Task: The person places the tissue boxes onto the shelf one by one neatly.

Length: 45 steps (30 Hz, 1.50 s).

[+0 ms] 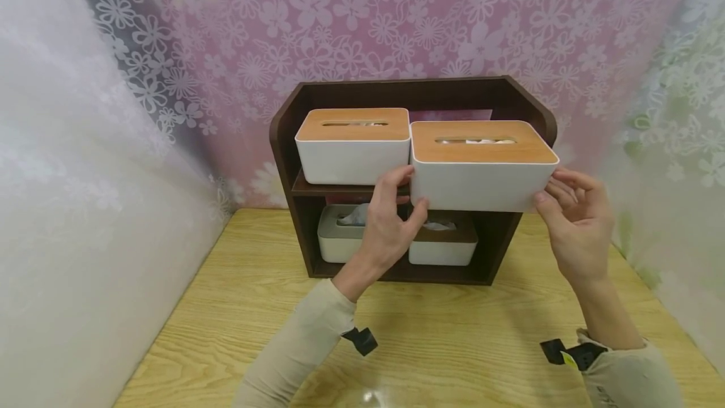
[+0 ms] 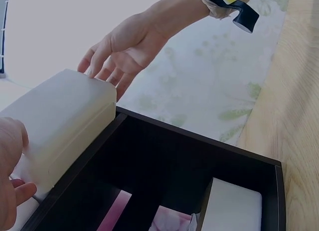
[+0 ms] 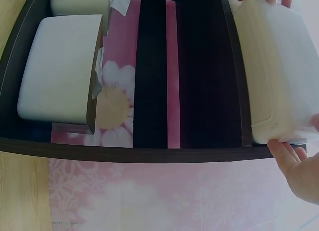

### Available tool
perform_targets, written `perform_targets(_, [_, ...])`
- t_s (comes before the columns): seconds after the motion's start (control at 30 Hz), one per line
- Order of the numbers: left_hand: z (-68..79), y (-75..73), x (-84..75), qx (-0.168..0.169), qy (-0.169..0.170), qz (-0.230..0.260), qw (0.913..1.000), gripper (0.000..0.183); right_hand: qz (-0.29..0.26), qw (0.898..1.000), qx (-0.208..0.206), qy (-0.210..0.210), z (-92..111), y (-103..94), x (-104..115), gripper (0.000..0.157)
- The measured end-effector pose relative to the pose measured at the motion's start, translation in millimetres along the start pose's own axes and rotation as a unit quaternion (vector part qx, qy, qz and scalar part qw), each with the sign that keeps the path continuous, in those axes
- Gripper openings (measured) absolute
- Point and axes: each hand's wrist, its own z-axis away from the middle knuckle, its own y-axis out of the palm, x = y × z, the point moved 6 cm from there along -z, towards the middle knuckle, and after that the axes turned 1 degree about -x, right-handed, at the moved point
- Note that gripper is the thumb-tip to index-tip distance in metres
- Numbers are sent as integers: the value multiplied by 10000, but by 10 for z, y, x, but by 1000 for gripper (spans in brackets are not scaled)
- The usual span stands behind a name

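A white tissue box (image 1: 478,184) with a wood-coloured slotted lid is held at its two ends, in front of the upper right part of a dark brown shelf (image 1: 527,96). My left hand (image 1: 387,225) grips its lower left end, and my right hand (image 1: 583,225) grips its right end. In the left wrist view the underside of the box (image 2: 70,106) lies close to the shelf's edge. Beside it, a similar tissue box (image 1: 354,162) stands on the upper shelf, very near or touching the held one.
On the lower level sit a grey-lidded tissue box (image 1: 331,241), partly behind my left arm, and a brown-lidded one (image 1: 444,252). The shelf stands on a wooden table (image 1: 238,320). Patterned curtains (image 1: 396,17) hang behind and at both sides.
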Motion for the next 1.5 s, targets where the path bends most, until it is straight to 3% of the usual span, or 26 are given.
perform_targets(0.17, [1, -2, 35, -87, -56, 20, 9999, 49, 8, 10000, -90, -34, -22, -5, -35, 43])
perform_targets(0.57, [-5, 20, 111, -231, -35, -176, 9996, 45, 858, 9929, -814, 114, -46, -77, -86, 42])
perform_targets(0.77, [-13, 34, 131, -303, -74, -247, 9992, 42, 1388, 9838, -1118, 207, -63, -116, -103, 50])
perform_targets(1.17, [-32, 34, 133, -572, -12, -750, 9955, 37, 2277, 9639, -1262, 555, -96, -158, -172, 55])
perform_targets(1.5, [-34, 54, 150, -705, -58, -1193, 9903, 27, 2250, 9604, -1396, 862, -124, -178, -238, 58])
